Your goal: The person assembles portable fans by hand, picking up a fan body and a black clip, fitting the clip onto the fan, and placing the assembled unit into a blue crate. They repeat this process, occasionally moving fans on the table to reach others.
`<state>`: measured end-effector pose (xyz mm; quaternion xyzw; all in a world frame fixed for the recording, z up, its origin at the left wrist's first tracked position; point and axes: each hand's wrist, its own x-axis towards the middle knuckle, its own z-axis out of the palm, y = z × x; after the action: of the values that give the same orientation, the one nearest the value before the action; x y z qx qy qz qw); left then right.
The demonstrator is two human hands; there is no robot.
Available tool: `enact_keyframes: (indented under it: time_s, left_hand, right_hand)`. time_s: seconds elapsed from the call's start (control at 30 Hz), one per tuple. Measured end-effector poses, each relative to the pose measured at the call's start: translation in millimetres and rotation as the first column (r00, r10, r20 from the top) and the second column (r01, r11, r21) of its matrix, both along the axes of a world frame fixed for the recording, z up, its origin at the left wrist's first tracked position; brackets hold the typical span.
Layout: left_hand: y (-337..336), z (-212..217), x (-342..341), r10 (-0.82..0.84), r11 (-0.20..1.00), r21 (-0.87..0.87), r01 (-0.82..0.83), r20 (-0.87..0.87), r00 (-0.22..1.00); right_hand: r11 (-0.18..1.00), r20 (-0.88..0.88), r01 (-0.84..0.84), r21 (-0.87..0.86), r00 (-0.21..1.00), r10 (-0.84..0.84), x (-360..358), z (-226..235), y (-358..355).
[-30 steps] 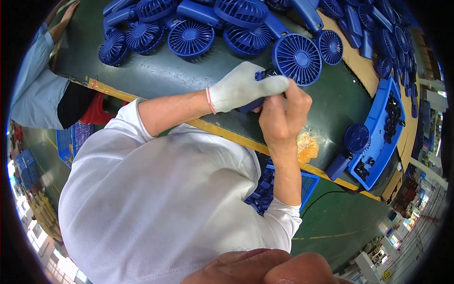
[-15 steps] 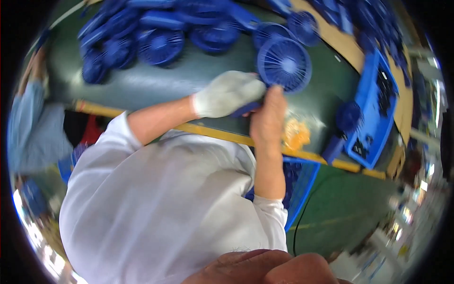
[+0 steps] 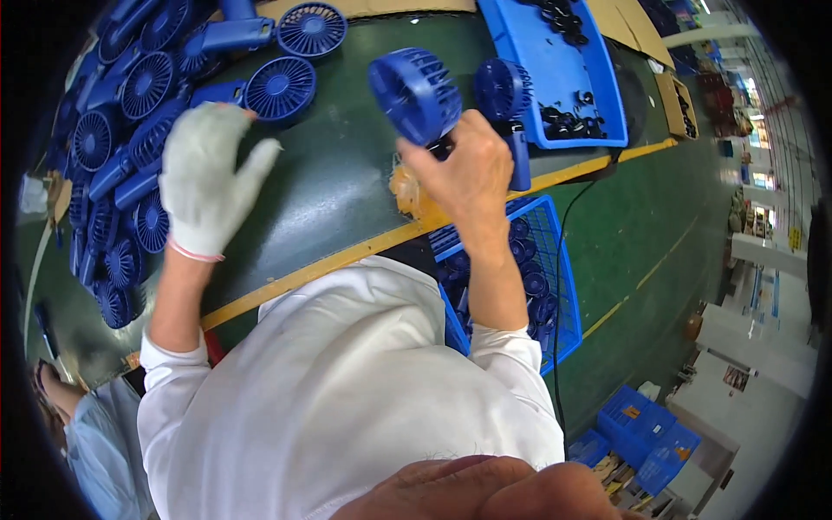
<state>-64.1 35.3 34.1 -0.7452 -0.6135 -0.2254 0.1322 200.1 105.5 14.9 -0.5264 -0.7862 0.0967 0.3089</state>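
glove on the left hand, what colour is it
White, with a pink band at the cuff; the glove on the left hand shows best in the head view.

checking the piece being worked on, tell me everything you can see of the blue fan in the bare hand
The blue fan is a small handheld one that looks like moulded plastic, all one blue. Its round head has a slatted grille with a hub in the middle, and it is tilted, facing up and to the left. The handle below is mostly hidden inside the bare right hand, which grips it and holds it above the green table. The gloved left hand is apart from it, fingers spread.
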Motion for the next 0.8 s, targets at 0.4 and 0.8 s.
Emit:
enact_keyframes:
  time_s: [0.4, 0.8]
  left_hand:
    - [50.8, -22.4, -13.2, 0.021, 0.964, -0.243, -0.111, -0.345, 0.939]
    - [14.6, -47.1, 53.0, -0.191, 0.958, -0.185, 0.221, 0.167, 0.967]
  right_hand:
    - [0.936, 0.177, 0.142, 0.322, 0.962, -0.207, 72.5, 6.5, 53.2]
    - [0.911, 0.641, 0.387, 0.139, 0.666, -0.381, 187.3, -15.2, 200.7]
